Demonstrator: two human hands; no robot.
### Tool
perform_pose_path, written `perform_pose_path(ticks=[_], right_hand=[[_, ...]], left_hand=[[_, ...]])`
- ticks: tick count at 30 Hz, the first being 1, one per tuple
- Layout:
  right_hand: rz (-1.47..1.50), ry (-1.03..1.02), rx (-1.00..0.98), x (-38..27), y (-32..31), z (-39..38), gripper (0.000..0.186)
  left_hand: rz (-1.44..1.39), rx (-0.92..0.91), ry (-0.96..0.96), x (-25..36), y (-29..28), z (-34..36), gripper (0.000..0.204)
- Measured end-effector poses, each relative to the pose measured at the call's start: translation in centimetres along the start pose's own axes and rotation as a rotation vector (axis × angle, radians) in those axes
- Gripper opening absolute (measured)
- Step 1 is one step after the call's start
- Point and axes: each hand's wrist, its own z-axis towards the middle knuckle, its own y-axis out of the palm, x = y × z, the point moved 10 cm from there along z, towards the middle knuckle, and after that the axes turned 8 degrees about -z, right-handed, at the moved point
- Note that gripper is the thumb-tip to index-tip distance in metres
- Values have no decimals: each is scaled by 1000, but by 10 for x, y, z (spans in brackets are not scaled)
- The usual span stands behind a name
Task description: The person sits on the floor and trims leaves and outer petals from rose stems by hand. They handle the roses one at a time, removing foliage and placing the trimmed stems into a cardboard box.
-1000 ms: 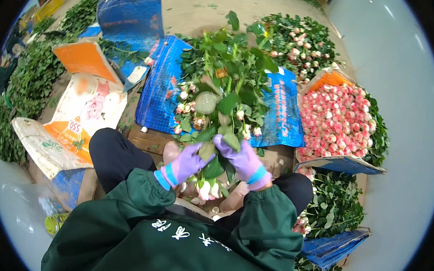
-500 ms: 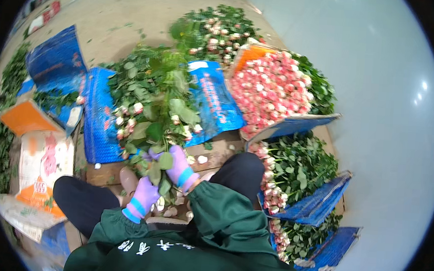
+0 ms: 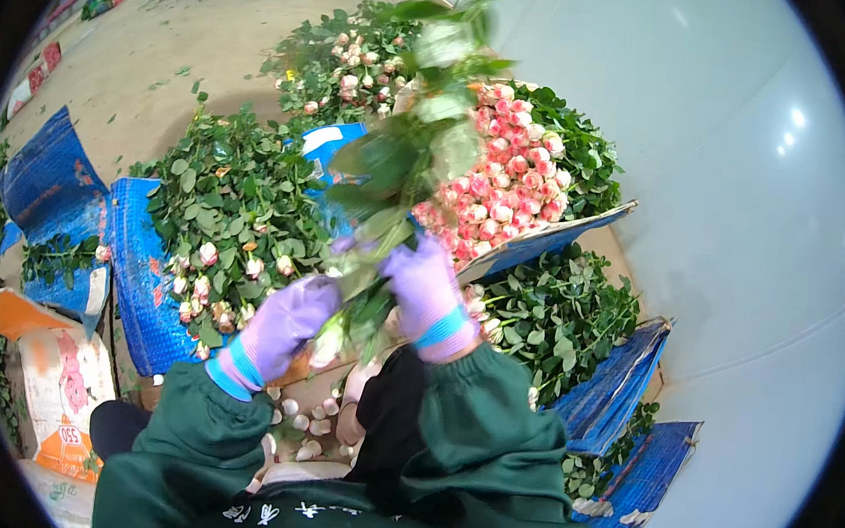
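Observation:
My right hand [image 3: 425,282], in a purple glove with a blue cuff band, is closed around a leafy rose stem [image 3: 387,204]. The stem stands up in front of me, its upper leaves smeared by motion. A pale rose bloom [image 3: 329,343] hangs at its lower end. My left hand [image 3: 293,316], gloved alike, is curled at the stem beside the bloom; its fingertips are partly hidden. Just beyond the hands, a heap of leafy roses [image 3: 238,195] lies on blue woven sheeting [image 3: 141,281], with several whitish-pink blooms toward me.
Packed pink-and-white roses [image 3: 510,182] stand at the right behind a blue flap [image 3: 540,240]. More rose bundles [image 3: 570,312] lie nearer along the pale wall [image 3: 734,235]. Loose petals [image 3: 311,427] lie between my legs. A printed white-and-orange sheet [image 3: 67,387] lies at left.
Both hands have risen and moved farther apart, lifting the leafy rose stem up from over the heap. My view has shifted, and the right hand has gone to the right.

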Motion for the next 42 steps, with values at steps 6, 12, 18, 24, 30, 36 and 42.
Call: perform_pose_path(ticks=[6,12,18,24,30,36,42], right_hand=[[-19,90,419,1,-245,111,20],[-620,58,333,36,-425,248,46],[-1182,647,483,162,-523,272,48],[-899,40,671,93,-572,279,59],[-743,-147,-247,83,-103,291,30],[-698,226,-967,327,143,202,39],[-1069,689,-184,465,145,168,80]], left_hand=[[-95,155,-198,16,-74,67,44],[-153,572,-221,20,-213,55,21],[-289,636,-174,8,-272,46,20],[-193,710,-38,25,-311,44,31],[118,788,121,66,-290,25,34],[226,796,197,75,-263,6,24],[441,819,147,85,-269,-41,24]])
